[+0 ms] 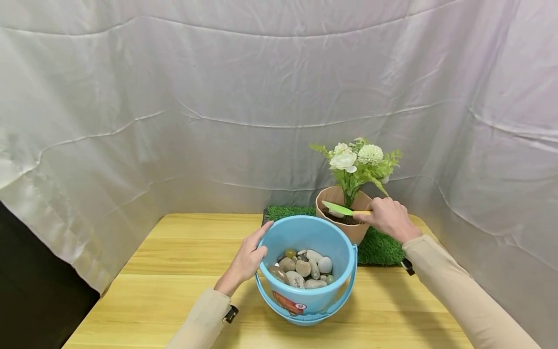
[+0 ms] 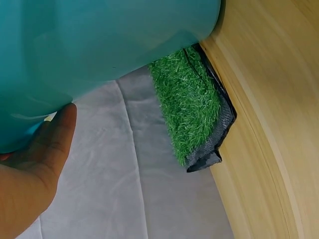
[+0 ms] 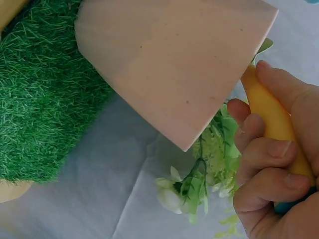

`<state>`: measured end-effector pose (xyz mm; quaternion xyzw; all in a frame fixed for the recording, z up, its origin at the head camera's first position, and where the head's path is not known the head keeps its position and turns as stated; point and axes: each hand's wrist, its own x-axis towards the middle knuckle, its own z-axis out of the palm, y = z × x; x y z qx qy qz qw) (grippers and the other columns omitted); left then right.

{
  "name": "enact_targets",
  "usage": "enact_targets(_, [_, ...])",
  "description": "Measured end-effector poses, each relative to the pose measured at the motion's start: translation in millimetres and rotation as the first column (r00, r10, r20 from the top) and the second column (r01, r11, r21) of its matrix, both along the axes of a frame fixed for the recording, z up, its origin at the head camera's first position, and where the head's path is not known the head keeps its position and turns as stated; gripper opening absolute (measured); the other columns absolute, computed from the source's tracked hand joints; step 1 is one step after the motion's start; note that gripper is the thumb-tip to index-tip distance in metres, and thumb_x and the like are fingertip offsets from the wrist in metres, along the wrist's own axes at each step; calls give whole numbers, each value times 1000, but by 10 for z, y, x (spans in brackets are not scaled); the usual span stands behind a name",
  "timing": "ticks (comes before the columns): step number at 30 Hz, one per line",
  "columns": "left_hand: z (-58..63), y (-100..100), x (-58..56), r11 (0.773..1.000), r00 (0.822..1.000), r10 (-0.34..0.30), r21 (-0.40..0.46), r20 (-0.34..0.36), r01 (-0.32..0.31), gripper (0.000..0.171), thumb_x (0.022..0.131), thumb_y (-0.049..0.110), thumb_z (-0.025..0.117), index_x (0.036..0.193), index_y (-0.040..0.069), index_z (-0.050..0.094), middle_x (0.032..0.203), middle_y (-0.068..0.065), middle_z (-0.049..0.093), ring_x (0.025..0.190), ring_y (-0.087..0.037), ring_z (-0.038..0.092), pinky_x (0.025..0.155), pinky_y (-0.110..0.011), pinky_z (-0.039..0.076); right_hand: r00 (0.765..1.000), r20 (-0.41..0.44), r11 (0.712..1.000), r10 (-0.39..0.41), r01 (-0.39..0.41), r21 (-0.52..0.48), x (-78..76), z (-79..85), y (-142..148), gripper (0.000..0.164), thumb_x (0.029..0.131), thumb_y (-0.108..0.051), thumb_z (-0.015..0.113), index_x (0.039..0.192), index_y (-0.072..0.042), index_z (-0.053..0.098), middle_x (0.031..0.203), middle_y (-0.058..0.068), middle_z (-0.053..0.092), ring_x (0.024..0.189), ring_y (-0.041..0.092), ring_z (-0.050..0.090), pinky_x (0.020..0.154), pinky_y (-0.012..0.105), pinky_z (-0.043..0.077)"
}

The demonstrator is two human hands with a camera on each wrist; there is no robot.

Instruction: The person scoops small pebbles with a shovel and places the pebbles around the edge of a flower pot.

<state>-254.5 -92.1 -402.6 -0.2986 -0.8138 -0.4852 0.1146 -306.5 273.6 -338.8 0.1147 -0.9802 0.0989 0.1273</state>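
Note:
My left hand (image 1: pixel 248 254) grips the rim of a light blue bucket (image 1: pixel 298 232), thumb over the edge on the near left side. Smooth stones (image 1: pixel 302 268) in grey, tan and white lie at the bottom of the bucket. Curled round the yellow handle of a garden trowel (image 1: pixel 336 208) is my right hand (image 1: pixel 390 218). The trowel's green blade points left over the dark soil in a peach flowerpot (image 1: pixel 355 233). A pale stone shows at the soil, partly covered by the blade. In the right wrist view, the pot's wall hides most of the blade.
White flowers (image 1: pixel 344 160) with green leaves stand in the pot. Under the pot lies an artificial grass mat (image 1: pixel 379 248), its left corner raised with a dark backing in the left wrist view. Grey cloth (image 1: pixel 244 160) encloses the wooden table (image 1: pixel 196 261) behind and at the sides.

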Motion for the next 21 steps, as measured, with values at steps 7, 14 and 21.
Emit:
enact_targets(7, [-130,-7,-103,1000,1000,9,12,-16,-9,68,76,2,40,142,20,31,141,-3,35,122,-21,40,93,-43,37,996,-85,999,41,-44,-28,67,-2,-54,52,76,-64,50,49,-20,49,44,-7,27,37,10,26,37,26,23])
enact_targets(14, [-122,-9,-88,1000,1000,16,-1,-3,-16,68,77,0,40,142,19,30,141,-4,35,123,-20,39,93,-42,37,987,-141,995,74,-83,-62,157,-10,-147,49,77,-64,50,62,-19,64,45,-5,32,36,11,29,36,27,24])
enact_targets(21, [147,15,123,1000,1000,-8,-3,13,8,65,76,-4,39,140,4,31,140,-18,35,122,-31,39,93,-45,36,975,-205,993,87,-100,-54,241,37,-247,53,75,-66,49,48,-20,48,44,-7,26,35,11,28,35,27,24])
